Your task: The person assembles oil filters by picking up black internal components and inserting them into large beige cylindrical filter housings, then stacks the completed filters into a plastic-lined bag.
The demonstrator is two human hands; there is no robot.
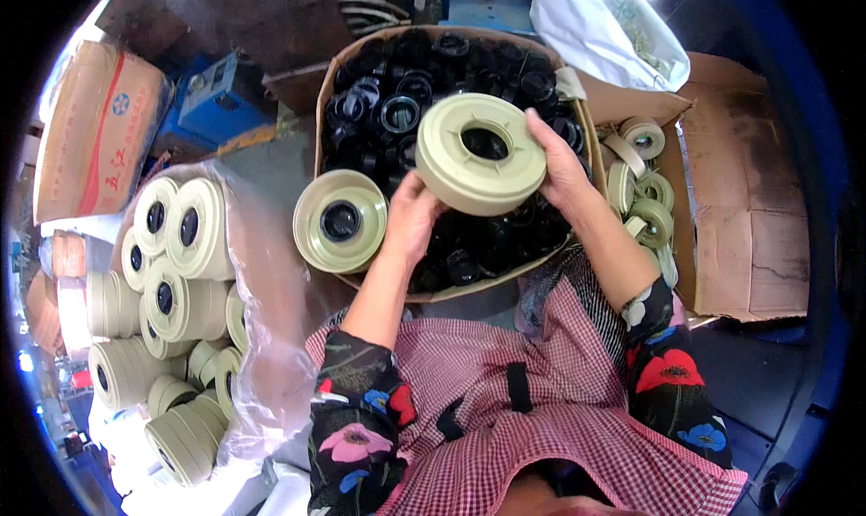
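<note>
Between my two hands is a beige round plastic part (442,169), broad and ring-like, with ribs around a central hole. My right hand (561,162) grips its right rim, thumb along the upper edge. My left hand (413,216) has its fingers closed at the lower left side of the same part. Beneath it stands a carton (322,124) full of black round plastic pieces (400,113). Next to my left wrist, a second beige part (311,236), dish-shaped with a black piece in its centre, rests at the carton's left edge.
To the left, a clear plastic bag (271,336) holds several stacked beige parts (194,227). Another carton with smaller beige rings (651,191) stands at the right, below a white sack (600,29). A taped carton (99,137) and a blue metal box (212,96) are at far left.
</note>
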